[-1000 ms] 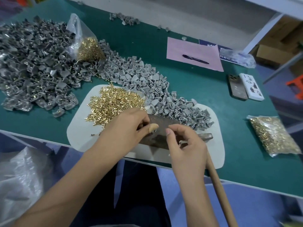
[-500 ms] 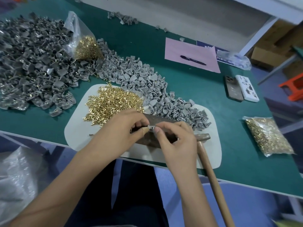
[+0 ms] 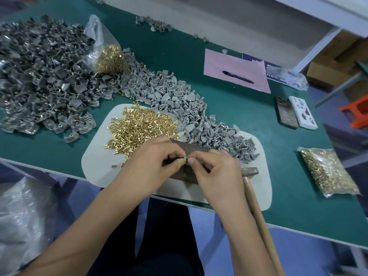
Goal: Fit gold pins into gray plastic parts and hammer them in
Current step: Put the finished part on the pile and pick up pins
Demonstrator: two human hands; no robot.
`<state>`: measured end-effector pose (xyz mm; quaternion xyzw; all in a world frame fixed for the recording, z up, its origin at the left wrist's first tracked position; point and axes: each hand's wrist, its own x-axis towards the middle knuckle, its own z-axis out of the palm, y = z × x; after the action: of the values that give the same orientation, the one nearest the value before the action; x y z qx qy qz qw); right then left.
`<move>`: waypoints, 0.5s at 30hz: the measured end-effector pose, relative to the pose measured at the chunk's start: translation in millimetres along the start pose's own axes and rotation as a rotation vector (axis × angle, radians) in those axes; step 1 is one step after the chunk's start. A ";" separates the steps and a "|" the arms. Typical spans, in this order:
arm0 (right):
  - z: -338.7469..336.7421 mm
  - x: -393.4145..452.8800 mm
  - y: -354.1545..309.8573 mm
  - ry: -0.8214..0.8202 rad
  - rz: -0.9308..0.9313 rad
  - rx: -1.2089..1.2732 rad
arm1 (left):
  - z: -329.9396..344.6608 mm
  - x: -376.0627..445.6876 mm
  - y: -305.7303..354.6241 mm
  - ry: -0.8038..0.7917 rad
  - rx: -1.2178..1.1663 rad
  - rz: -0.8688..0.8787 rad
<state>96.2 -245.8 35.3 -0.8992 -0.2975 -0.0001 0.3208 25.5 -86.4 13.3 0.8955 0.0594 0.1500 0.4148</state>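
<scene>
My left hand and my right hand meet fingertip to fingertip over a dark metal block on a white mat. Together they pinch a small gray plastic part; whether a pin sits in it is too small to tell. A heap of loose gold pins lies on the mat just beyond my left hand. Unfitted gray parts trail from the mat's far right corner. A hammer lies under my right wrist, its wooden handle running toward me.
A big pile of darker gray parts with pins fills the left of the green table. An open bag of pins leans on it. A sealed pin bag, two phones, pink paper with a pen lie right.
My hands came together from slightly apart; both sets of fingertips now pinch the small gray part over the block. The view has shifted a little.
</scene>
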 end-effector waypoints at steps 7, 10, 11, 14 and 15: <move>-7.1 11.6 -20.2 -0.070 -0.127 -0.494 | 0.9 0.1 0.7 0.012 0.036 0.001; -8.8 10.3 -10.3 -0.106 -0.063 -0.291 | 0.7 0.0 1.8 0.017 0.011 -0.004; -8.1 8.3 -7.6 -0.098 -0.041 -0.230 | 0.5 -0.2 1.9 0.016 0.011 -0.002; -4.6 4.4 -4.2 -0.083 -0.021 -0.163 | 0.2 -0.9 2.7 0.008 0.029 -0.004; -4.5 4.0 -3.1 -0.077 -0.023 -0.153 | 0.5 -0.9 3.7 0.004 0.034 -0.012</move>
<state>98.7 -244.4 41.4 -0.9169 -0.3191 0.0081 0.2395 24.8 -89.3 15.6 0.9017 0.0682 0.1485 0.4003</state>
